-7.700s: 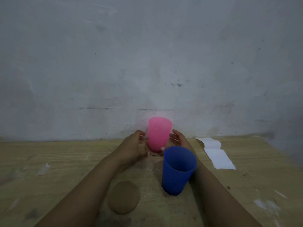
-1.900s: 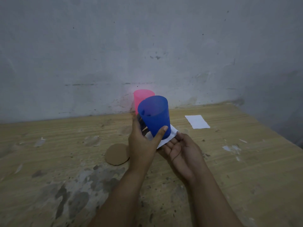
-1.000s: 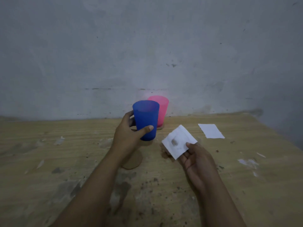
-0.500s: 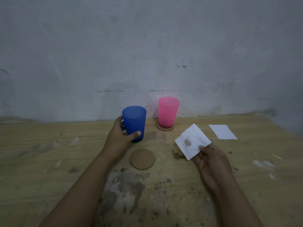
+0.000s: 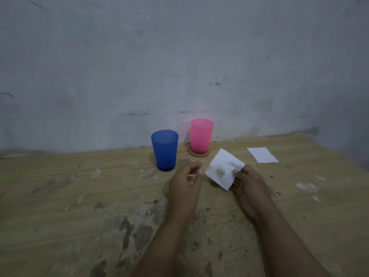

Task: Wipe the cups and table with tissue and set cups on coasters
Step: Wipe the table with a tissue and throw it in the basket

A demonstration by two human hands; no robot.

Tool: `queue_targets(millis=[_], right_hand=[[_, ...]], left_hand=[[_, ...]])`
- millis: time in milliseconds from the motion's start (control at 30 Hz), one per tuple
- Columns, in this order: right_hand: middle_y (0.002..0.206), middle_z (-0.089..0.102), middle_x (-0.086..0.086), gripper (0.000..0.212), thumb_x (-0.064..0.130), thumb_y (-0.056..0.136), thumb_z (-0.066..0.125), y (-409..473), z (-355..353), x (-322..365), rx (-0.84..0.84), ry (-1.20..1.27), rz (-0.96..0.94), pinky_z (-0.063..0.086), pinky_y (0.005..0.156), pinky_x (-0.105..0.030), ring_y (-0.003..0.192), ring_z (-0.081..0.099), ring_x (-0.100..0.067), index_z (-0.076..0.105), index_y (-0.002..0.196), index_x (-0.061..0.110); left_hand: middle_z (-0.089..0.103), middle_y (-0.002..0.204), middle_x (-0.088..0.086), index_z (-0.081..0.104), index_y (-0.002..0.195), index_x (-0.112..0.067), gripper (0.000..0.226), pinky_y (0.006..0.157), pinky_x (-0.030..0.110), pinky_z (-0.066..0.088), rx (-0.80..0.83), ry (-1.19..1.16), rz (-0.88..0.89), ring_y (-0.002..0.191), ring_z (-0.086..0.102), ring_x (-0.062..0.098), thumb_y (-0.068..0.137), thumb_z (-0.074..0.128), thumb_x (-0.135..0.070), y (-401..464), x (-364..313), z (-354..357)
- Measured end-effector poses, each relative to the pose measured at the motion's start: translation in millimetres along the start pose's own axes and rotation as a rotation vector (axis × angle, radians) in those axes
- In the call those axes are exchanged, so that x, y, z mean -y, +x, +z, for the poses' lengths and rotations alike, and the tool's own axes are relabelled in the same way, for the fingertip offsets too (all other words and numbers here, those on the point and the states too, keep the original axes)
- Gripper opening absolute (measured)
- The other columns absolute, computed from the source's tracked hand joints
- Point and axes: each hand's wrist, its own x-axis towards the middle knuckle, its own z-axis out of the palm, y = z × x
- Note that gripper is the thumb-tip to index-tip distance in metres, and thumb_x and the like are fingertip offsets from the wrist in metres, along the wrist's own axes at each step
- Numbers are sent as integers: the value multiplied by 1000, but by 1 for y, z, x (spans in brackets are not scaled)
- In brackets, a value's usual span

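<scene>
White tissue (image 5: pixel 223 168), a folded square with a brownish smudge near its middle, is pinched at its lower right edge by the thumb and fingers of the right hand (image 5: pixel 247 186), which holds it above the table. The left hand (image 5: pixel 184 185) is beside it, blurred, fingers loosely curled, holding nothing. Beyond the left hand, the translucent blue plastic cup (image 5: pixel 165 149) stands upright on the bare, stained wooden table (image 5: pixel 60 206). To its right, the translucent pink plastic cup (image 5: pixel 201 135) stands upright on a round brown coaster (image 5: pixel 194 153) near the grey wall (image 5: pixel 179 56). A second white tissue sheet (image 5: pixel 262 154) lies flat further right.
</scene>
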Motion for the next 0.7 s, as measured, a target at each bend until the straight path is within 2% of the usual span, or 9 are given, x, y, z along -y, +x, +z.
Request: queue_targets(millis=[100,200,367,433,533,567,700], right_hand=[[108,71,-12,29,2,94,42,-1,1,1,3,-34,6,58,79,-36,99,68,-28,62,116,6],[107,72,-11,29,3,95,43,-3,2,-2,24,-63,12,59,73,-32,96,69,-27,63,115,7],[107,72,-11,29,3,94,43,-1,-3,-4,93,-74,4,58,71,-32,96,69,-28,65,113,8],[106,73,-9,29,2,93,45,1,-5,-6,105,-88,1,57,69,-30,96,69,-26,66,112,11],[101,73,-9,30,-4,88,50,5,-10,-10,149,-116,-31,56,72,-32,95,69,-28,66,110,9],[101,73,-10,30,-5,86,52,6,-11,-11,158,-143,-53,56,73,-33,95,69,-28,67,107,10],[95,75,-9,29,-2,82,55,5,-13,-11,145,-313,-152,56,77,-40,91,69,-29,75,91,17]], left_hand=[[56,126,-14,54,129,-25,35,82,3,39,119,6,-41,110,52,-2,94,53,-21,0,-2,13],[54,135,-7,48,136,-21,41,93,19,40,144,18,-59,114,50,2,95,52,-29,3,-3,18],[62,125,-5,54,131,-23,39,91,26,48,102,45,-52,107,57,7,92,57,-25,7,-3,21],[67,113,-6,60,124,-24,35,84,20,50,50,5,-77,97,60,4,89,61,-19,9,-1,17],[65,96,-18,65,116,-25,32,70,9,46,-21,-19,-105,86,58,-5,87,64,-14,15,1,14],[63,94,-20,66,115,-25,31,69,9,45,-37,-32,-118,85,57,-7,86,65,-13,16,1,13],[66,104,-11,68,112,-19,28,77,13,48,-30,-129,-145,94,59,-2,86,63,-8,17,0,14]])
